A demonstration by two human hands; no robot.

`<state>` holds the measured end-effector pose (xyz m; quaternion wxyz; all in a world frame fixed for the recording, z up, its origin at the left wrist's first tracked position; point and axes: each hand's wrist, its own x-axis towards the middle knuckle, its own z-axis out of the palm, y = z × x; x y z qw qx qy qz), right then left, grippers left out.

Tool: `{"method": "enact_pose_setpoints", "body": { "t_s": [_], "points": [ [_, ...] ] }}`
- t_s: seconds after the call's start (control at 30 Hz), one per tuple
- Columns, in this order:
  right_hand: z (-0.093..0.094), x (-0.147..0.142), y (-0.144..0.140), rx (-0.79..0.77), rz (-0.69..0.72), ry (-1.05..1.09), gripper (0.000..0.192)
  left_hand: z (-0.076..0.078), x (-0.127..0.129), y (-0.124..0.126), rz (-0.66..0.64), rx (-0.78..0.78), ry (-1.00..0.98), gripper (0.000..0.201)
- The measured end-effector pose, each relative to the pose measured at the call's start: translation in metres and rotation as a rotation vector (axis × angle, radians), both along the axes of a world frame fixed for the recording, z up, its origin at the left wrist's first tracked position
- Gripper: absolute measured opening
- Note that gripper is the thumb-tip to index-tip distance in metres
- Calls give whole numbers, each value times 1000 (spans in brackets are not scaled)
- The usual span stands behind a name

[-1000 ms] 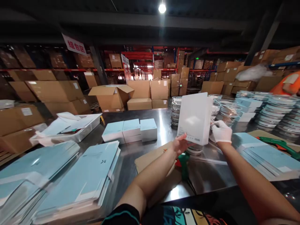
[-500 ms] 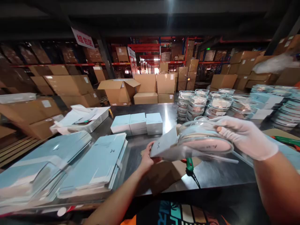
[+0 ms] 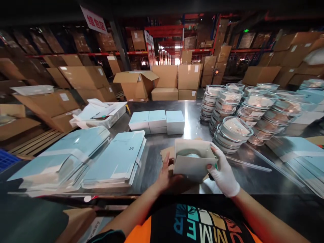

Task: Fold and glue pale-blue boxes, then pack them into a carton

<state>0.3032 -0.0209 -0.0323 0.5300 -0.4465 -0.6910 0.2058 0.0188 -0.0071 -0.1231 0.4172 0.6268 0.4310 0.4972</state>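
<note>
Over the desk [image 3: 152, 150], L hand [image 3: 165, 175] (bare) and R hand [image 3: 224, 172] (gloved) grip 1 open box [image 3: 194, 166] from opp. sides, w/ a round dish [image 3: 193, 155] inside, prob. glass. Risk: tipping or a loose flap could let it slide out; smooth glove might slip. Glass stacks [image 3: 231, 131] just R could topple if elbowed. Clear strips [image 3: 250, 164] nearby, flat packs [image 3: 116, 158] L, blue cartons [image 3: 157, 122] beyond.

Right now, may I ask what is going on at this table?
One person's bare left hand and white-gloved right hand hold an open white cardboard box. Something round shows inside. On the dark metal table, stacked round clear containers stand to the right, white boxes with pale blue tops farther back, flat pale blue cardboard stacks to the left.
</note>
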Motion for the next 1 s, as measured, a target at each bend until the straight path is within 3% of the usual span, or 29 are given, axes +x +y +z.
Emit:
{"method": "enact_pose_setpoints", "body": {
  "t_s": [0.07, 0.17, 0.23, 0.33, 0.47, 0.57, 0.67, 0.77, 1.0],
  "points": [
    [-11, -17, 0, -52, 40, 76, 72, 15, 2, 4, 16, 188, -15, 94],
    [-9, -40, 7, -192, 51, 202, 70, 40, 11, 7, -6, 352, 0, 65],
    [-4, -52, 14, -268, -39, 236, 58, 49, 16, 6, 38, 327, -85, 65],
    [-2, -62, 25, -238, -222, 231, 44, 50, 17, 3, 91, 222, -210, 77],
    [-2, -47, 34, -133, -198, 216, 48, 46, 4, 5, -41, 181, -41, 70],
    [0, -10, 42, -119, -286, -61, 38, 47, -4, 9, 34, 210, -19, 68],
    [-8, 26, 49, -510, -386, -467, 32, 52, -7, 12, 145, 215, -37, 65],
    [-24, 42, 54, -867, -325, -551, 22, 62, -8, 14, 209, 216, -86, 64],
    [-36, 39, 54, -948, -360, -307, 41, 81, -4, 17, 222, 173, -197, 66]
  ]
}}
